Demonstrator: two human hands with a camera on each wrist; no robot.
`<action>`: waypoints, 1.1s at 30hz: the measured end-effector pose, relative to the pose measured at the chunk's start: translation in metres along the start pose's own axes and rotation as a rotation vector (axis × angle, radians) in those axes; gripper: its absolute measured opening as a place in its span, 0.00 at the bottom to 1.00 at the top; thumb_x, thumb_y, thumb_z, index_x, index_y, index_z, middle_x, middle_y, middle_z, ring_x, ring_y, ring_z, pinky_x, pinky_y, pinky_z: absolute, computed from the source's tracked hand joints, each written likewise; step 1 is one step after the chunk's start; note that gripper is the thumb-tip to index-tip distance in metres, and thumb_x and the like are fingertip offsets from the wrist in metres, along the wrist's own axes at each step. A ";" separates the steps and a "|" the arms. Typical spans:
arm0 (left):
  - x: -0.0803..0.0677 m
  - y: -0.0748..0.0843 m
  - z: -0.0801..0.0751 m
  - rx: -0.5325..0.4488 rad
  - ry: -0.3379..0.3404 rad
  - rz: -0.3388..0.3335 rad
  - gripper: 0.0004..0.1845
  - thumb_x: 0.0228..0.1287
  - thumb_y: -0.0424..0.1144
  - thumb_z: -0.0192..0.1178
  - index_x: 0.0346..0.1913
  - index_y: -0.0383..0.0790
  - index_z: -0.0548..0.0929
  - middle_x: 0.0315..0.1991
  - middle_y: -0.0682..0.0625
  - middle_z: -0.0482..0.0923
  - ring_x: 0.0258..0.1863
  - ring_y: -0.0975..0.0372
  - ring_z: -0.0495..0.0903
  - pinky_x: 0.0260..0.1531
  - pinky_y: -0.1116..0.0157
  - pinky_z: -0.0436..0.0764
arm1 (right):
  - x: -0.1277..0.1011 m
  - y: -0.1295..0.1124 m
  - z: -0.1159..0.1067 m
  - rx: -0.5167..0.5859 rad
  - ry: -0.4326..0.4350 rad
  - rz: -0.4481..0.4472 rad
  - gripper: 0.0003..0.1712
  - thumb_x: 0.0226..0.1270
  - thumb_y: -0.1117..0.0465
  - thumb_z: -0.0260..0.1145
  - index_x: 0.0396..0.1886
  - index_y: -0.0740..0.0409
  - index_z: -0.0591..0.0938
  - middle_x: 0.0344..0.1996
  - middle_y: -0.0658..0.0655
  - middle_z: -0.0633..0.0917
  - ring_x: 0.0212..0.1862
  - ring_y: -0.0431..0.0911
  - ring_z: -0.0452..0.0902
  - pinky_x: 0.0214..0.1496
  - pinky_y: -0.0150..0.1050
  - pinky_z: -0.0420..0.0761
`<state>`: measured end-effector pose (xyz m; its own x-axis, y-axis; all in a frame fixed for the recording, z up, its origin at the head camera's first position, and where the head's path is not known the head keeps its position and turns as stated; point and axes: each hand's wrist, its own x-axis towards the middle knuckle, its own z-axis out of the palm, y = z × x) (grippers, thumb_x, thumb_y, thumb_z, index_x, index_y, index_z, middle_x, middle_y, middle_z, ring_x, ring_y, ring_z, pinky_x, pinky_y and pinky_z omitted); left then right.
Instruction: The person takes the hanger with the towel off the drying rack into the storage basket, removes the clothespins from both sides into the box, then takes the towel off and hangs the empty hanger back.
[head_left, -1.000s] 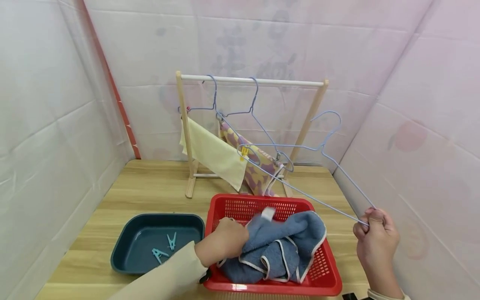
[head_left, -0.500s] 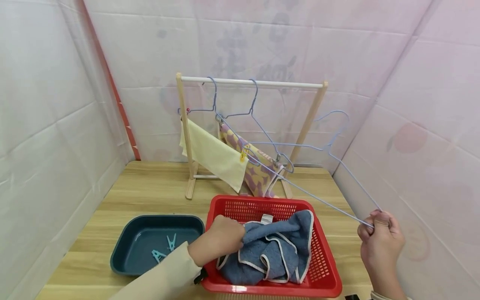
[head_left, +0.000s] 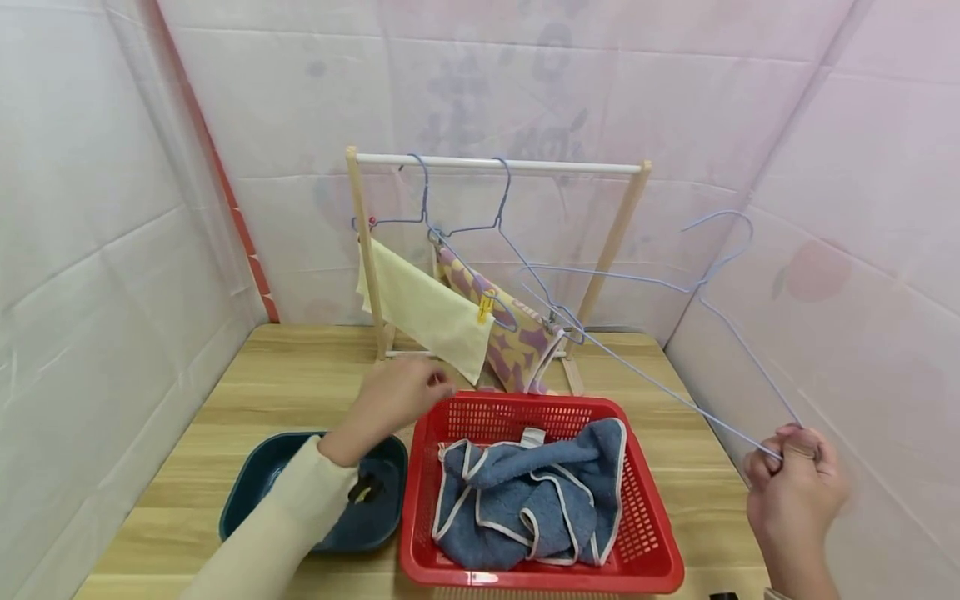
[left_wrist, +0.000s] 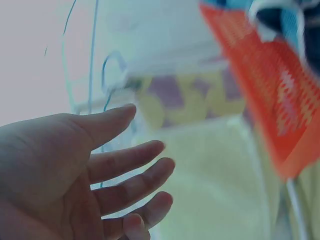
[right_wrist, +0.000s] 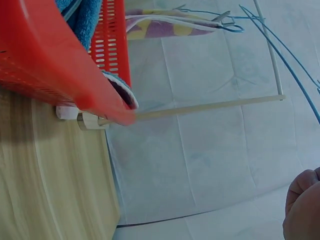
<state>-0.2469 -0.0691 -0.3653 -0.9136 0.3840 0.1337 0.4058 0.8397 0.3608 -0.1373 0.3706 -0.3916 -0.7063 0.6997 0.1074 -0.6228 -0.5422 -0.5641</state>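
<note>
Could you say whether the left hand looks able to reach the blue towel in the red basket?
Probably yes: the left hand looks empty and near the red basket, whose open top leaves the blue towel uncovered.

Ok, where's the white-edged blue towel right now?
In the head view, the blue towel lies crumpled inside the red basket at lower centre, right of the dark teal tray.
</note>
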 end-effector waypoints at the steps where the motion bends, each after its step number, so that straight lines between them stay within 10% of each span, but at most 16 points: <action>1: 0.003 -0.003 -0.006 -0.006 0.017 -0.019 0.11 0.67 0.55 0.65 0.39 0.55 0.88 0.28 0.60 0.81 0.29 0.63 0.75 0.25 0.63 0.73 | 0.001 -0.001 0.000 -0.009 0.008 -0.003 0.15 0.68 0.70 0.65 0.28 0.75 0.70 0.16 0.58 0.68 0.16 0.44 0.55 0.16 0.33 0.44; 13: 0.043 -0.036 -0.056 -0.106 0.236 -0.146 0.31 0.73 0.63 0.53 0.67 0.45 0.76 0.66 0.42 0.75 0.64 0.44 0.73 0.56 0.39 0.74 | 0.012 -0.007 0.004 0.042 0.037 -0.052 0.12 0.67 0.72 0.66 0.33 0.75 0.70 0.14 0.58 0.68 0.15 0.44 0.60 0.15 0.33 0.47; 33: 0.106 -0.059 -0.121 -0.160 0.509 -0.300 0.33 0.75 0.63 0.48 0.76 0.53 0.66 0.60 0.44 0.75 0.56 0.47 0.75 0.46 0.45 0.76 | 0.018 0.005 0.008 -0.082 -0.031 -0.281 0.15 0.64 0.72 0.70 0.28 0.79 0.73 0.14 0.60 0.73 0.12 0.43 0.64 0.12 0.32 0.49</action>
<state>-0.3706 -0.1244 -0.2605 -0.9012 -0.1250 0.4149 0.1559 0.7999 0.5796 -0.1560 0.3769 -0.3859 -0.5206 0.8020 0.2929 -0.7672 -0.2890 -0.5726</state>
